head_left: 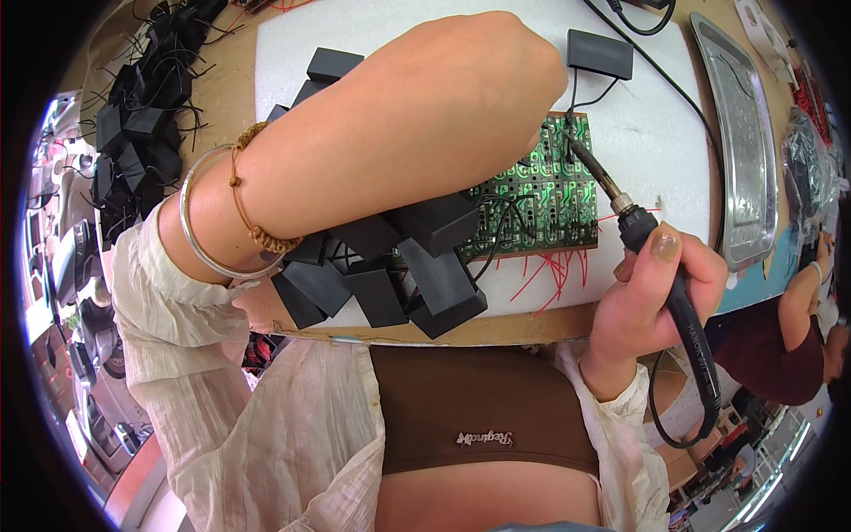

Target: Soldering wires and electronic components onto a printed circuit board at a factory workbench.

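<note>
My right hand (656, 293) is closed round the black handle of a soldering iron (634, 222). The iron's dark tip meets the upper right part of a green circuit board panel (532, 208). My left hand (523, 75) is bent over the board's upper left; its fingers are hidden behind the back of the hand. Just beyond the board lies a black rectangular box (600, 55), its two black leads running down to the board close to the iron's tip. Several more black boxes (443, 284) with leads crowd the board's left side, partly under my left forearm.
A white foam sheet (647, 115) lies under the board, with red wires (554, 275) poking out at its near edge. Further left is a pile of black boxes (146, 133). On the right are a metal tray (736, 142), a black cable (683, 93) and another person (780, 346).
</note>
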The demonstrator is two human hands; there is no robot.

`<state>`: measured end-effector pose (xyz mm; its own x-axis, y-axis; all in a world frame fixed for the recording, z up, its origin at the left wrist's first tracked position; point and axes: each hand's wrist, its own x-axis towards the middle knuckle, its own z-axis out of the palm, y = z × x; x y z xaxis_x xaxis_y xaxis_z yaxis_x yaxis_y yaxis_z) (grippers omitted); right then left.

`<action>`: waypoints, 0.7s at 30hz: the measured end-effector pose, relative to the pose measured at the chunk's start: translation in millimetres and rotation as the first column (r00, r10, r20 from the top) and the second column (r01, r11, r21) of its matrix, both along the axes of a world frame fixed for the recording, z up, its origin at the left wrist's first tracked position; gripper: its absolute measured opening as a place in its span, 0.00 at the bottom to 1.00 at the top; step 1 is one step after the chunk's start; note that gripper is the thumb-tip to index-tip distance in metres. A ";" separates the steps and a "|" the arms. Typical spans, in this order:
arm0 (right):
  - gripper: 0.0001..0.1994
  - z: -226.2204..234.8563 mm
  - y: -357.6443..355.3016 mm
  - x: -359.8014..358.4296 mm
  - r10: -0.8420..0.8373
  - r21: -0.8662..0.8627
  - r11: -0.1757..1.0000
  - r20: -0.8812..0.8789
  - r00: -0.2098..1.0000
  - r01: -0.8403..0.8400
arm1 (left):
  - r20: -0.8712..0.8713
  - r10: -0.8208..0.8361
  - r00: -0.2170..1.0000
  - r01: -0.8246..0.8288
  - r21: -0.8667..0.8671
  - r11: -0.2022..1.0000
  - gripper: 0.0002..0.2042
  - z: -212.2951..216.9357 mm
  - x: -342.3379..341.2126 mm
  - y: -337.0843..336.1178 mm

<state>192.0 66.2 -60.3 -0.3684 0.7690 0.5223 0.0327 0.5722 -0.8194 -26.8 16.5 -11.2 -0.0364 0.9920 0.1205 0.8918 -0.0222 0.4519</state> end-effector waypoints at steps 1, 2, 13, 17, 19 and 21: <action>0.11 -0.7 0.5 0.0 -0.015 0.018 1.000 0.008 1.000 0.015 | -0.007 0.000 1.000 0.000 0.002 1.000 0.06 -0.2 0.2 0.1; 0.11 -1.1 1.0 0.1 -0.034 0.046 0.998 0.012 0.999 0.033 | -0.014 0.000 1.000 0.000 0.004 1.000 0.06 -0.3 0.2 0.2; 0.12 1.1 2.5 0.8 -0.009 0.032 0.999 0.015 1.000 0.009 | 0.005 0.028 1.000 -0.028 -0.019 0.999 0.06 0.0 1.3 0.0; 0.12 2.9 2.9 0.5 -0.006 0.036 0.999 0.011 1.000 0.005 | 0.022 0.021 1.000 -0.021 -0.007 1.000 0.06 -0.2 0.8 -0.3; 0.12 4.3 2.7 0.8 0.005 -0.003 1.000 0.013 1.000 -0.005 | 0.015 0.020 1.000 -0.020 0.003 1.000 0.06 -0.2 1.1 -0.1; 0.13 5.1 2.7 0.9 0.007 -0.017 1.000 0.014 1.000 -0.006 | 0.019 0.025 1.000 -0.025 0.002 1.000 0.06 0.1 1.5 0.1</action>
